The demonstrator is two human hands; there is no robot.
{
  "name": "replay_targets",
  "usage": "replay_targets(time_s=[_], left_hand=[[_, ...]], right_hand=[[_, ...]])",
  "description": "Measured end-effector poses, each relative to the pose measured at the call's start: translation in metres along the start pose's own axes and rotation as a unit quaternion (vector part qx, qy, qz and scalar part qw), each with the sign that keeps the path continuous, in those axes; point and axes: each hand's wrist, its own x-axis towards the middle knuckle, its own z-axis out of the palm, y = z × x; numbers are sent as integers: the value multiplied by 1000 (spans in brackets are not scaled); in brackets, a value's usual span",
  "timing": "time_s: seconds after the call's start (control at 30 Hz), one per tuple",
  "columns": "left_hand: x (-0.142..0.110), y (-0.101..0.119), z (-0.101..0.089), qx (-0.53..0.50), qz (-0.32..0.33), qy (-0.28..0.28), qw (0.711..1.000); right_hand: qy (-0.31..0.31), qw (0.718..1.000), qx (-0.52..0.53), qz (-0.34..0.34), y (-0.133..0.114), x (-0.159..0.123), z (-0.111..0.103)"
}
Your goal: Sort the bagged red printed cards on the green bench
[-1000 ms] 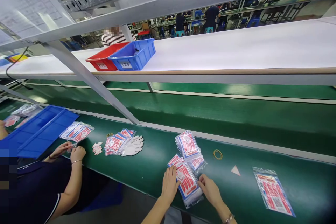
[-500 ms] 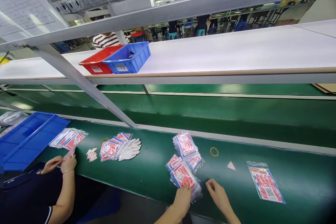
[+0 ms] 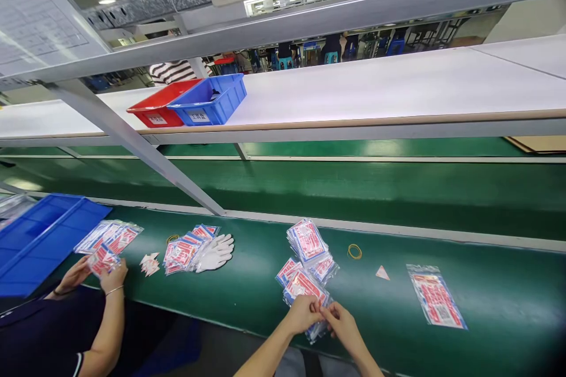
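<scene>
My left hand (image 3: pixel 304 313) and my right hand (image 3: pixel 344 325) meet at the fingertips over a pile of printed plastic packets (image 3: pixel 302 284). Both are closed in a pinch. Whatever lies between the fingers is too small or hidden to make out. The packets are clear bags with red, white and blue print, and my hands cover the near part of this pile. Just behind it, a second stack of packets (image 3: pixel 308 240) overlaps it. Off to the right are a small pale triangular piece (image 3: pixel 382 273) and one single packet (image 3: pixel 437 297) lying flat.
Yellow rubber bands (image 3: pixel 354 251) lie behind my right hand. To the left are a white glove (image 3: pixel 216 253) on more packets, small triangular pieces (image 3: pixel 150 264), a blue bin (image 3: pixel 48 241) and a co-worker's hands (image 3: pixel 112 277) holding a packet. A slanted metal post (image 3: pixel 145 153) supports the shelf.
My right hand has moved left to meet my left hand, and their fingertips now touch over the packets. The co-worker's packet is now turned face up. The view has shifted slightly.
</scene>
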Motion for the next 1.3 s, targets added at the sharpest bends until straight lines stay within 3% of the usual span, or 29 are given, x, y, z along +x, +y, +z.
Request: replay_targets(time_s=[0.17,0.37,0.53,0.67,0.77,0.97,1.03,1.17,1.3], left_hand=[[-5,8,-7,-58,22,-33,998],[-12,17,-9,-184,3,-69,981],[-15,23,2,-203,-9,-9,979],[-21,29,10,-88,26,73,993],[-29,39,6,10,76,110,991],[-31,54,-18,32,143,17,989],[-29,56,-21,-1,131,8,991],[-30,61,-21,-66,105,55,991],[-35,68,-22,-128,72,13,989]], right_hand=[[-29,993,109,-37,0,4,3],[-59,984,139,-91,-17,-2,-1],[-57,986,104,-121,-31,-5,-3],[-34,988,31,-148,-36,-7,-8],[-20,987,-14,-161,-41,-9,-15],[-80,981,-19,-176,-63,-16,-27],[-86,979,-10,-185,-71,-18,-30],[-86,982,31,-165,-79,-21,-34],[-42,986,23,-160,-79,-22,-41]])
